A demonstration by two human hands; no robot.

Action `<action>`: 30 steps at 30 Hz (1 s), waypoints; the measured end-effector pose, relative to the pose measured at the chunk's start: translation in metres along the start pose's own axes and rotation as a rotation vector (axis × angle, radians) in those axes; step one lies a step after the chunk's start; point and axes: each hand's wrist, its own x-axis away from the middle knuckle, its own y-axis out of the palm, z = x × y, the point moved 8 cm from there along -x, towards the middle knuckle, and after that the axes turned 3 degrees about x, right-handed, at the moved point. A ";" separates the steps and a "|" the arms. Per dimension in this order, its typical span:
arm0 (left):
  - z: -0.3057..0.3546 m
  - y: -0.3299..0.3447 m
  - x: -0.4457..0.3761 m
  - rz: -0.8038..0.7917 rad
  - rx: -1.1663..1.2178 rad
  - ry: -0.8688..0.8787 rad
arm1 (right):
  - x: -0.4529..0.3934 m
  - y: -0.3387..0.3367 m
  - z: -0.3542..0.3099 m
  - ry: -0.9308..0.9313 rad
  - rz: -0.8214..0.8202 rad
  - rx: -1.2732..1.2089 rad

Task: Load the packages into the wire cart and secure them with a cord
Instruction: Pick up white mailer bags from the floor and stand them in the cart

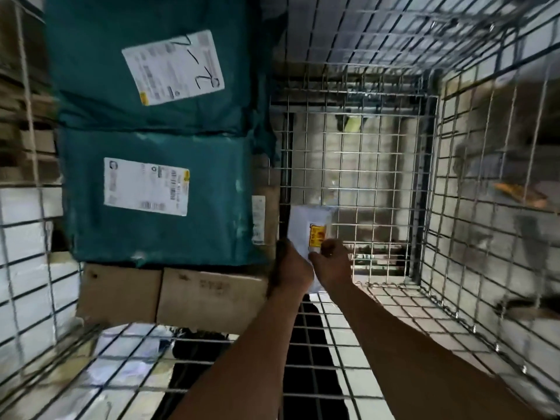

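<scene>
From the head camera, looking down into the wire cart, both bare forearms reach in over the near mesh wall. The left hand and the right hand meet close together on a small white package, each hand closed on its lower end, thumbs and fingers pinching it. The package is held upright over the open right part of the cart, just beside the stacked parcels on the left. It carries a yellow-orange sticker with dark print too blurred to read.

The left side of the cart is filled with two large teal bagged parcels. The upper teal parcel has a white shipping label with handwritten black marks that look like "1-R" or similar; the printed lines are blurred. The lower teal parcel touches it along one edge and bears another white label with barcodes and a small yellow mark, none legible. Beneath and nearer lie brown cardboard boxes with faint, unreadable printing. A narrow white label strip shows between the lower teal parcel and the small package.
</scene>
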 end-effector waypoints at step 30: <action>0.031 -0.016 0.029 0.012 0.316 0.060 | -0.008 0.008 -0.030 0.257 -0.351 -0.194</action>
